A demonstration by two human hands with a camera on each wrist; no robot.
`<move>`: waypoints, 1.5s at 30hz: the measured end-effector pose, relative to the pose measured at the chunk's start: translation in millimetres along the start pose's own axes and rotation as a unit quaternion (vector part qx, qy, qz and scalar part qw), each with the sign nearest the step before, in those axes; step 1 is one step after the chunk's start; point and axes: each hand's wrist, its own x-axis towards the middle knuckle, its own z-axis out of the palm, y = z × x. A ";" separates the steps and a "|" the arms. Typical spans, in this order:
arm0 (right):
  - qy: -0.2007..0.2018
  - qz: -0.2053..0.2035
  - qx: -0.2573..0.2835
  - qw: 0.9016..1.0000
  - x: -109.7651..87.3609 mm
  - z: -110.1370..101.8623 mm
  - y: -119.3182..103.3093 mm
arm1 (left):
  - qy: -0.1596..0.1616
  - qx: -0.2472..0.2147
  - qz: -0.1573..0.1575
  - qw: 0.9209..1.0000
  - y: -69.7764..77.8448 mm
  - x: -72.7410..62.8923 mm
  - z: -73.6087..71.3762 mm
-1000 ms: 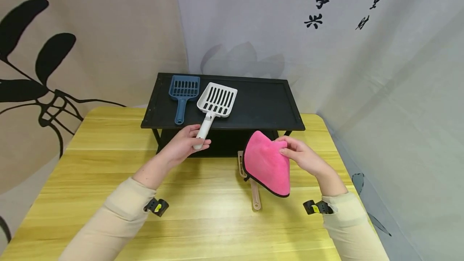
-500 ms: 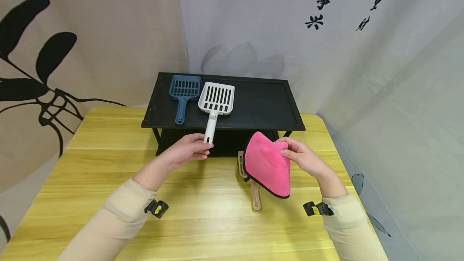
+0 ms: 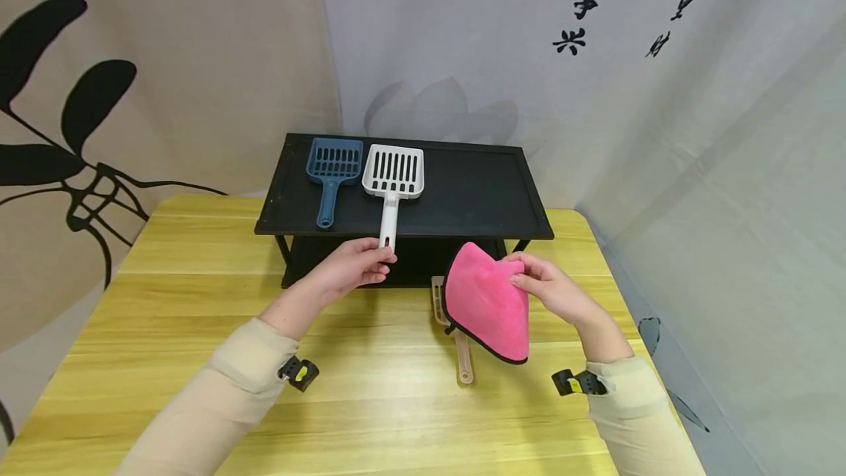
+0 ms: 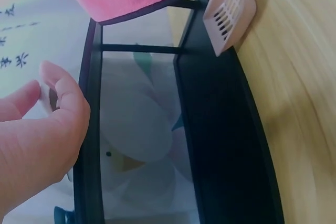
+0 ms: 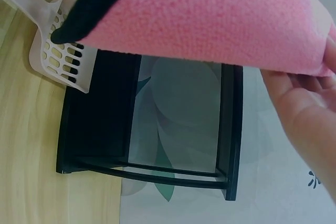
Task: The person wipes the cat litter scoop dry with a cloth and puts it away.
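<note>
The left hand, fingers closed to a pinch, holds the white litter scoop by its handle end, probably so the slotted head extends beyond the fingertips over the black rack (contact is unclear); the handle crosses the front edge. The right hand pinches a pink cloth, hanging left of its fingertips, before a beige scoop. A blue scoop limits room leftward; more rack top extends rightward.

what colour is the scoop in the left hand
The scoop in the left hand is white; the head view shows it best.
</note>
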 end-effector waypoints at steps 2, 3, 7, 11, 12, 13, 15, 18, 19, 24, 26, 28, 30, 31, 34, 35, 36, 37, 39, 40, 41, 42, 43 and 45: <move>0.000 0.000 0.002 1.000 -0.2 -0.2 0.4 | 0.000 -0.009 -0.007 1.000 0.4 2.7 0.4; 0.001 0.000 0.003 1.000 -0.4 -0.2 0.4 | -0.001 -0.013 -0.009 1.000 0.3 3.9 0.5; 0.003 0.003 0.004 1.000 -1.3 -0.3 -0.9 | -0.007 -0.020 -0.012 1.000 1.2 5.4 1.6; 0.004 0.005 0.003 1.000 -2.3 -1.2 -0.2 | -0.008 -0.015 -0.006 1.000 2.5 5.2 2.6; 0.005 0.005 0.002 1.000 -2.5 -1.5 0.2 | -0.007 -0.014 -0.005 1.000 3.0 5.3 2.7; 0.006 0.006 0.001 1.000 -2.6 -1.7 0.8 | -0.005 -0.013 -0.005 1.000 3.2 5.7 2.9; 0.008 0.006 0.002 1.000 -3.0 -2.0 0.9 | -0.002 -0.013 -0.007 1.000 3.8 6.8 3.3; 0.007 0.003 0.002 1.000 -3.6 -2.1 0.5 | -0.002 -0.009 -0.011 1.000 4.0 9.8 4.3; 0.007 0.001 0.002 1.000 -3.9 -2.1 0.3 | -0.002 -0.009 -0.015 1.000 4.0 11.1 4.9; 0.006 -0.007 0.005 1.000 -5.6 -3.9 1.5 | -0.002 0.004 -0.034 0.999 5.1 16.8 8.1; 0.008 -0.008 0.005 1.000 -6.9 -5.1 2.2 | 0.000 0.012 -0.040 0.999 6.4 18.3 8.8; 0.011 -0.009 0.003 1.000 -8.5 -6.1 2.6 | 0.000 0.018 -0.046 0.999 7.3 19.7 9.2; 0.014 -0.010 0.001 1.000 -9.9 -7.1 3.1 | 0.000 0.022 -0.051 0.998 8.1 21.1 9.5; 0.015 -0.010 0.001 1.000 -10.4 -7.5 3.2 | 0.000 0.023 -0.054 0.998 8.4 21.6 9.4; 0.014 -0.012 0.005 1.000 -11.3 -8.2 3.8 | 0.001 0.025 -0.059 0.998 9.0 22.8 9.0; 0.013 -0.012 0.007 1.000 -11.6 -8.5 4.1 | 0.002 0.026 -0.061 0.998 9.3 23.1 8.8; 0.012 -0.014 0.009 1.000 -11.8 -8.6 4.3 | 0.004 0.027 -0.062 0.998 9.6 23.3 8.4; 0.012 -0.012 0.012 1.000 -12.0 -8.5 4.1 | 0.005 0.027 -0.063 0.998 9.7 23.6 8.0; 0.011 -0.014 0.014 1.000 -12.4 -8.6 4.2 | 0.007 0.029 -0.065 0.997 9.5 23.9 7.3; 0.011 -0.016 0.013 1.000 -12.7 -8.8 4.4 | 0.008 0.028 -0.066 0.997 9.3 23.8 6.9; 0.011 -0.016 0.013 1.000 -13.0 -8.9 4.6 | 0.009 0.028 -0.067 0.997 8.9 23.8 6.5; 0.012 -0.018 0.011 1.000 -13.3 -9.1 4.6 | 0.010 0.028 -0.067 0.997 8.1 23.6 6.1; 0.013 -0.017 0.009 1.000 -13.8 -9.4 4.8 | 0.009 0.028 -0.068 0.997 6.9 23.5 6.0; 0.018 -0.017 0.003 1.000 -15.3 -10.8 5.3 | 0.004 0.034 -0.066 0.997 4.1 22.8 6.3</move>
